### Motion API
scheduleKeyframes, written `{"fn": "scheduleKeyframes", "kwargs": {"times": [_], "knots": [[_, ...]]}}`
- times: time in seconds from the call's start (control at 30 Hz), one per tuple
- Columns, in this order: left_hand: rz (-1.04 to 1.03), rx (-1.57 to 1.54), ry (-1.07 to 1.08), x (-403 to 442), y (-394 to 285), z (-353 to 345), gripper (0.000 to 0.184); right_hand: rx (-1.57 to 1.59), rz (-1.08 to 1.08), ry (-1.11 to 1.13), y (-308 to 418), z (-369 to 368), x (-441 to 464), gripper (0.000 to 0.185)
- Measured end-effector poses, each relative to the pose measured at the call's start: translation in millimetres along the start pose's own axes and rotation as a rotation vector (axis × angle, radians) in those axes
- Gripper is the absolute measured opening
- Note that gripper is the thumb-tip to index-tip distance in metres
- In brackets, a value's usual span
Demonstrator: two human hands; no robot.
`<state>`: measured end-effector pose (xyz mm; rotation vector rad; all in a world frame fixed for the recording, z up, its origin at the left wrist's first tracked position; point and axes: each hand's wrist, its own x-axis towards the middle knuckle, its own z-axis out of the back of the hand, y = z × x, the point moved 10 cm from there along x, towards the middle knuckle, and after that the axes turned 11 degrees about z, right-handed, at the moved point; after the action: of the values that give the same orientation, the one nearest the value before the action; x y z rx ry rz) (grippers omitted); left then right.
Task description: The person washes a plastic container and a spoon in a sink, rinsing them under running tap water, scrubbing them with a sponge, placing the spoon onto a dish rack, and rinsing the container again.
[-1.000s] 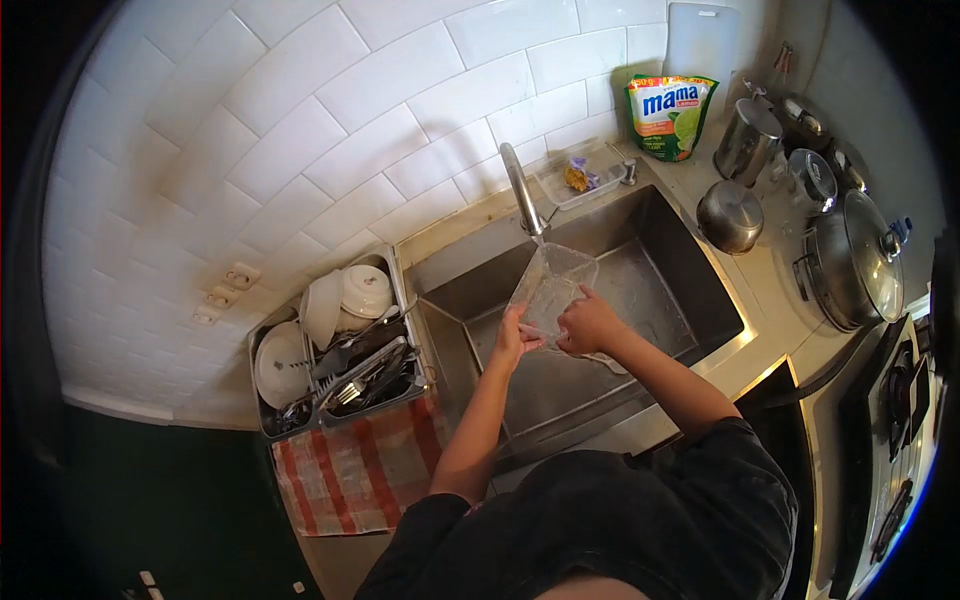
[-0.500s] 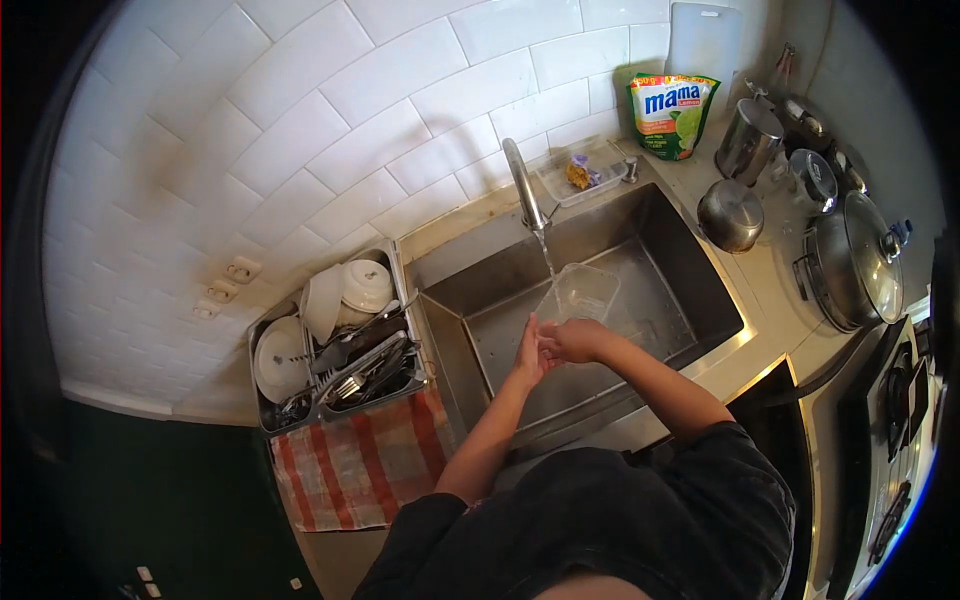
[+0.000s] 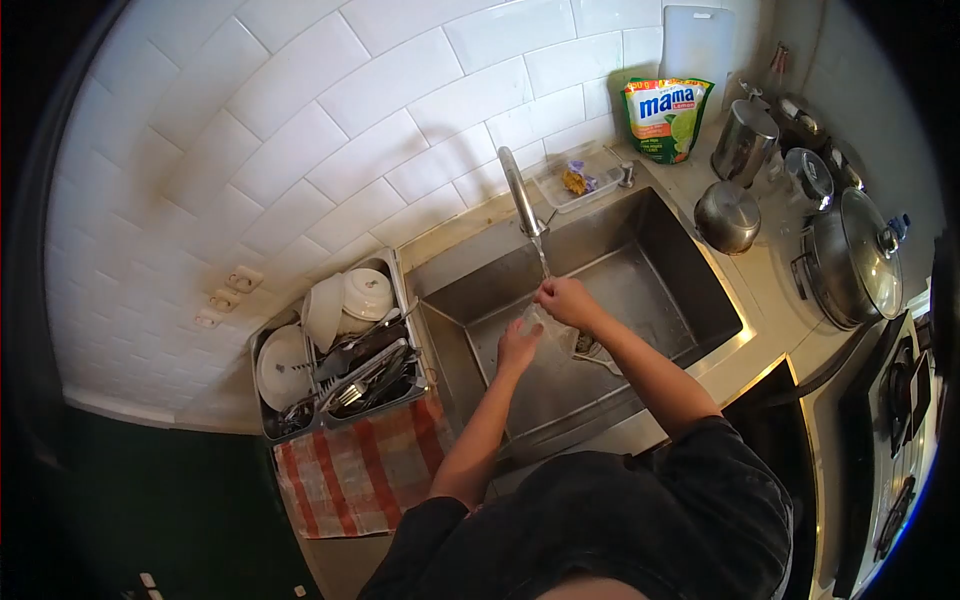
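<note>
My left hand (image 3: pixel 516 346) is closed on the side of a clear plastic container (image 3: pixel 541 325), tilted over the sink (image 3: pixel 640 285). At the container's upper edge is my right hand (image 3: pixel 563 302), its fingers curled; it seems to grip the rim. From the steel faucet (image 3: pixel 519 190) a stream of water (image 3: pixel 542 258) runs down right by my right hand. Below my right forearm, partly hidden, something small and pale lies on the sink floor; I cannot make out what it is.
Left of the sink stands a dish rack (image 3: pixel 420 345) with bowls, plates and cutlery, beside a striped cloth (image 3: pixel 365 465). Behind the sink sits a tray (image 3: pixel 570 200) with a sponge. To the right are a green dish soap pouch (image 3: pixel 668 120), a small pot (image 3: pixel 728 218) and a large lidded pot (image 3: pixel 850 265).
The clear container has come up from the sink floor into my hands. My right hand has moved up toward the faucet, and my hands are further apart.
</note>
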<state>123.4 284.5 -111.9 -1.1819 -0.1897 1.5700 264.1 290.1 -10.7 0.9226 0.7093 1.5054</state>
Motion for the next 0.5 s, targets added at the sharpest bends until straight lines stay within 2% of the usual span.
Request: {"fn": "scheduleKeyframes", "kwargs": {"times": [0.03, 0.07, 0.13, 0.27, 0.33, 0.43, 0.5], "knots": [[-0.135, 0.192, -0.106, 15.4, -0.7, -1.7, 0.072, 0.154, -0.149, -0.003, -10.2, -1.2, 3.9, 0.025], [-0.27, 0.384, -0.211, 20.3, -7.5, -3.6, 0.074, 0.245, -0.17, -0.012, -17.7, -4.7, 11.8, 0.025], [-0.288, 0.433, -0.193, -5.9, -39.0, 1.2, 0.075, 0.431, -0.219, -0.031, -39.6, -16.5, 24.5, 0.024], [-0.46, 0.371, -0.147, -0.8, -79.6, -3.3, 0.074, 0.142, -0.107, 0.044, -10.8, 19.3, 23.3, 0.026], [-0.444, 0.39, -0.175, -14.5, -104.9, 2.7, 0.072, -0.053, -0.187, 0.036, -21.8, 48.9, 12.7, 0.027], [-0.463, 0.409, -0.202, -29.9, -138.3, 6.8, 0.069, -0.35, -0.293, 0.123, -71.6, 79.0, -16.9, 0.029], [-0.517, 0.403, -0.216, -33.3, -151.1, 3.8, 0.068, -0.56, -0.384, 0.305, -127.4, 74.1, -43.5, 0.029]]}}
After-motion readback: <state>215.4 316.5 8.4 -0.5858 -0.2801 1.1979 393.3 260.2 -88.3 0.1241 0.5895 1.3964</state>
